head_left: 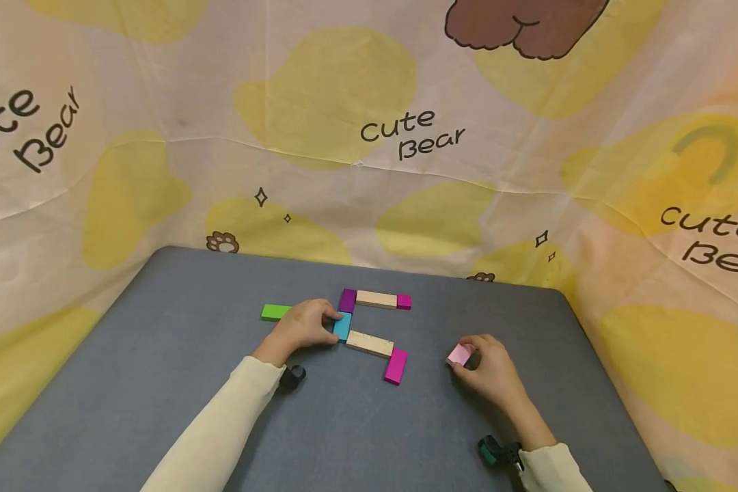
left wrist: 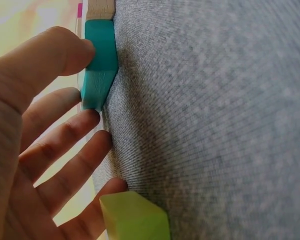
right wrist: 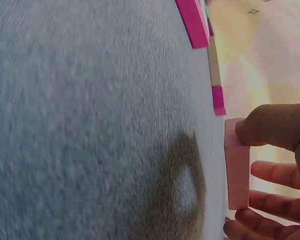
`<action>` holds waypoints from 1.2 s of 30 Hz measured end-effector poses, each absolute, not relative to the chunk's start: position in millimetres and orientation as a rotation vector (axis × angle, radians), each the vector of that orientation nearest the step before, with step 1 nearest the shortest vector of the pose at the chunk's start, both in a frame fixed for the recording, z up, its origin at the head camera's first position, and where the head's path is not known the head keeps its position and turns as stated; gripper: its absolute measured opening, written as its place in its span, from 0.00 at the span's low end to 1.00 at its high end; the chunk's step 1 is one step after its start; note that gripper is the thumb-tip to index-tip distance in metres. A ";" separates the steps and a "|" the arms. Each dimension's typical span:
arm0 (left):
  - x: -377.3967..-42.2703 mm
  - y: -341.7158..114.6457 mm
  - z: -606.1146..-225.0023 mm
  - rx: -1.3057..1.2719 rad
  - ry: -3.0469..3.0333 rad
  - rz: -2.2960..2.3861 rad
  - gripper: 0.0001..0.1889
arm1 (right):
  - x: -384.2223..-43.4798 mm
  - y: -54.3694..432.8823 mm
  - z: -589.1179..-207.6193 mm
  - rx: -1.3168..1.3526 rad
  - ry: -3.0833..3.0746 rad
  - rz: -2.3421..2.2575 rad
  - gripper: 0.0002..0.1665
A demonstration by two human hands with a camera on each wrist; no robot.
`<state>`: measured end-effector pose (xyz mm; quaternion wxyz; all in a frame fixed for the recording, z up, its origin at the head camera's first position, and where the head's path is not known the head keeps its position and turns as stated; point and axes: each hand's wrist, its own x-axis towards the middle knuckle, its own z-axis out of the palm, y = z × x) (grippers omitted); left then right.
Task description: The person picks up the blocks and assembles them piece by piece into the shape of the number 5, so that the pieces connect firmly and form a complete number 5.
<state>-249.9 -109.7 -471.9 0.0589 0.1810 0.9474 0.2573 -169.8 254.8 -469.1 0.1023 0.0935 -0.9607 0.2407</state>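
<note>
My left hand [head_left: 312, 324] reaches to a teal block [head_left: 342, 326] and pinches it; in the left wrist view the thumb [left wrist: 65, 50] lies on the teal block [left wrist: 99, 65] and a fingertip touches its end. The block lies against a wooden block [head_left: 370, 344] that ends at a magenta block [head_left: 396, 365]. Behind them is a row of a purple block [head_left: 347, 300], a wooden block [head_left: 376, 299] and a small magenta block [head_left: 404, 301]. My right hand [head_left: 475, 361] pinches a pink block [head_left: 461, 354] just above the table; the thumb [right wrist: 275, 125] presses the pink block [right wrist: 237, 170].
A green block [head_left: 275, 312] lies just left of my left hand, close to the little finger in the wrist view [left wrist: 135, 217]. All rests on a grey table [head_left: 160, 383]. A printed yellow cloth [head_left: 369, 137] walls in the back and sides.
</note>
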 end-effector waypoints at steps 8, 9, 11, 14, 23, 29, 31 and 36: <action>-248.9 -110.1 -472.3 0.567 2.873 0.786 0.24 | -166.4 242.5 -474.4 0.328 -2.808 0.722 0.25; -248.7 -110.0 -472.1 0.566 2.873 0.787 0.24 | -166.0 240.7 -475.1 0.334 -2.804 0.729 0.25; -248.4 -110.0 -471.6 0.561 2.868 0.792 0.24 | -164.9 237.2 -476.1 0.340 -2.795 0.740 0.25; -247.9 -110.0 -470.9 0.558 2.862 0.792 0.24 | -163.7 231.5 -477.3 0.347 -2.787 0.747 0.25; -248.4 -110.3 -472.4 0.569 2.863 0.800 0.24 | -158.5 212.7 -477.6 0.390 -2.817 0.728 0.25; -248.7 -110.4 -472.5 0.573 2.863 0.801 0.24 | -153.2 201.1 -476.8 0.452 -2.800 0.764 0.24; -248.8 -110.6 -472.2 0.576 2.862 0.800 0.24 | -151.2 197.3 -476.0 0.490 -2.793 0.771 0.24; -249.3 -110.8 -472.2 0.566 2.863 0.803 0.24 | -147.8 189.4 -474.0 0.571 -2.789 0.781 0.24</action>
